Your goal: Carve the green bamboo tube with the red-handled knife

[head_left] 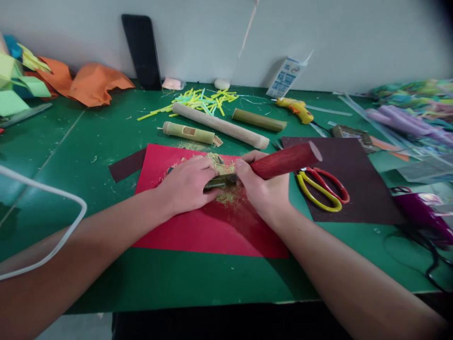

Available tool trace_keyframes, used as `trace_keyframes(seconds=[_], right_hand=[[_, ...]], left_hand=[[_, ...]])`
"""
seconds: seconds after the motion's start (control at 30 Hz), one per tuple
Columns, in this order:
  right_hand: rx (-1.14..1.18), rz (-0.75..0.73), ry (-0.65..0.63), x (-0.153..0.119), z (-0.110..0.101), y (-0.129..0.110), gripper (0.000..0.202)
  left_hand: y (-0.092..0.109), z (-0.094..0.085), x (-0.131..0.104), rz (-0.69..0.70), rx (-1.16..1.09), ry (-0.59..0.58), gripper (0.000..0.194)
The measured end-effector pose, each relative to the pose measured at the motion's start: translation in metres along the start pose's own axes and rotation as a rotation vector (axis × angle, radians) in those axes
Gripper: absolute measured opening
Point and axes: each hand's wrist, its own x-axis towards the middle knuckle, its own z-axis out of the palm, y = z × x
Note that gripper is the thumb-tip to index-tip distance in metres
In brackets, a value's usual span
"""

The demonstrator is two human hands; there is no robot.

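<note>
My left hand is wrapped round a dark green bamboo piece and presses it down over a red sheet. In my right hand is a tool with a thick red wooden handle, its end tilted up to the right. The tool's tip meets the bamboo between my two hands; its exact shape is hard to make out. Pale shavings lie around the bamboo on the sheet.
Scissors with red and yellow handles lie on a dark sheet at right. Behind are a cut bamboo tube, a pale stick, a yellow glue gun and a leaning phone. A white cable loops at left.
</note>
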Motion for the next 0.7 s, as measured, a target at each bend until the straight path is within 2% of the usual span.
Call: trace_keyframes(seconds=[0.27, 0.37, 0.7], right_hand=[[0.040, 0.020, 0.000, -0.0019, 0.0060, 0.0052, 0.016], [0.040, 0.020, -0.011, -0.0014, 0.0071, 0.0052, 0.015], [0.030, -0.002, 0.009, 0.0047, 0.0080, 0.0059, 0.020]], left_hand=[[0.0014, -0.0022, 0.0027, -0.050, -0.065, -0.046, 0.022], [0.0010, -0.0024, 0.0024, -0.068, -0.113, -0.031, 0.024], [-0.0067, 0.0006, 0.0025, 0.023, -0.116, 0.033, 0.020]])
